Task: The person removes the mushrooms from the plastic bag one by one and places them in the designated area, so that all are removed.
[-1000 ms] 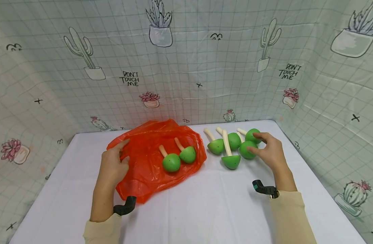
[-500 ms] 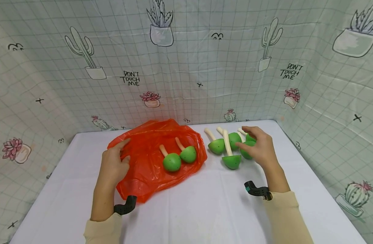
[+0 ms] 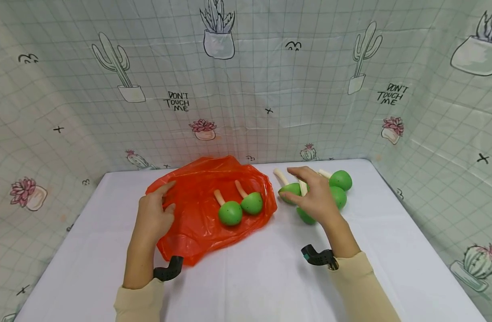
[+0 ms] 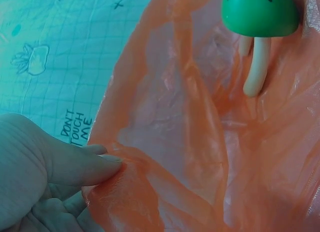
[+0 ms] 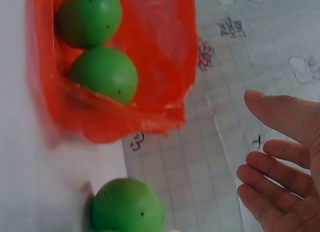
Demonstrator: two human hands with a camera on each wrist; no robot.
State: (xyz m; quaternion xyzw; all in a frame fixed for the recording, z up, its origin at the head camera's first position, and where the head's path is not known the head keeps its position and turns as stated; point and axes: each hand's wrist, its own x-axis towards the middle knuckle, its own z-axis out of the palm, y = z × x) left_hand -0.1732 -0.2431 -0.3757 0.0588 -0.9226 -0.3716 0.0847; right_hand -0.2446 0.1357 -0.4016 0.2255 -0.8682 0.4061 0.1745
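In the head view my left hand (image 3: 155, 214) is at the left edge of a red plastic bag (image 3: 193, 223). The left wrist view shows its thumb (image 4: 95, 167) pinching the bag's edge against the fingers. Two toy mushrooms with green caps, one nearer (image 3: 230, 213) and one just behind (image 3: 252, 203), lie on the bag's red film at its right side. My right hand (image 3: 316, 197), thumb and fingers apart and nothing between them, is over a group of similar mushrooms right of the bag. It partly hides them; a left one (image 3: 288, 193) shows by the thumb.
At the group's right side, two green caps, one behind (image 3: 340, 180) and one in front (image 3: 339, 197), show beyond the right hand. A white cloth (image 3: 254, 277) covers the table. Behind and beside it hangs a checked curtain (image 3: 246, 89) with cactus drawings.
My right hand has moved left across the mushroom group, uncovering the right-hand caps and covering the middle ones. The left hand keeps its place at the bag. The head view has shifted slightly.
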